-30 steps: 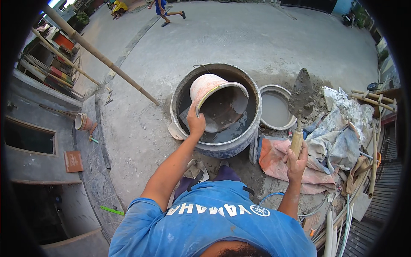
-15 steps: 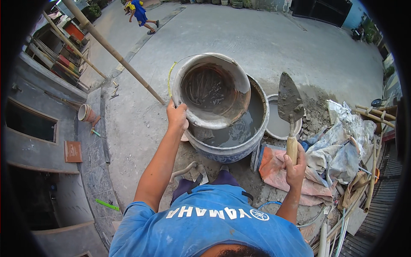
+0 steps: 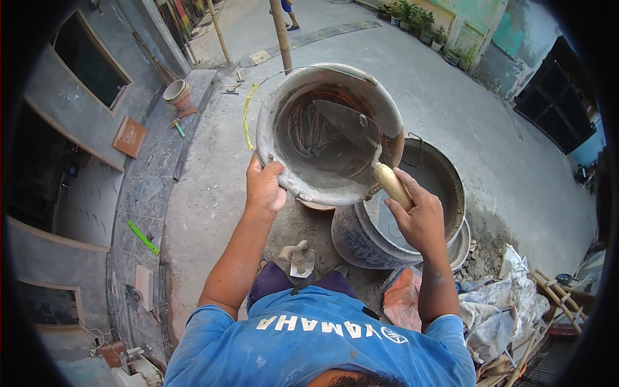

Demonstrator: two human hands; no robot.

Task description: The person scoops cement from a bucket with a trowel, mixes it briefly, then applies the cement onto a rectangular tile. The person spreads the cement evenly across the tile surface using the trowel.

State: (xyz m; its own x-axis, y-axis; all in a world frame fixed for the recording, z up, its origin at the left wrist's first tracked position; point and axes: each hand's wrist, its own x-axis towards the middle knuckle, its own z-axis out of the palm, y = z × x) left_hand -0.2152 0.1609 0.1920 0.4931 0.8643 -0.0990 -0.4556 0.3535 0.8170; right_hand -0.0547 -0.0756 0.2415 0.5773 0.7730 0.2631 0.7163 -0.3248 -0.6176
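Note:
My left hand [image 3: 264,187] grips the rim of a cement-stained bucket [image 3: 303,161], which is raised and tipped so its inside faces me. My right hand [image 3: 419,216] holds the wooden handle of a trowel [image 3: 361,142]; its blade lies inside the bucket against the wet grey wall. A wire bail with a yellow grip [image 3: 247,109] hangs off the bucket's left side. Just below and to the right stands a large blue tub [image 3: 361,242] with grey mortar in it.
A metal basin [image 3: 461,242] sits behind the tub, with a mortar heap, crumpled sacks [image 3: 496,309] and wooden sticks at the right. A bamboo pole [image 3: 280,32] rises beyond the bucket. Stacked pots [image 3: 177,93] stand on a tiled ledge at left. A person walks far off.
The bucket has come up from the tub and tipped toward me. My right hand has swung the trowel from beside the tub into the bucket.

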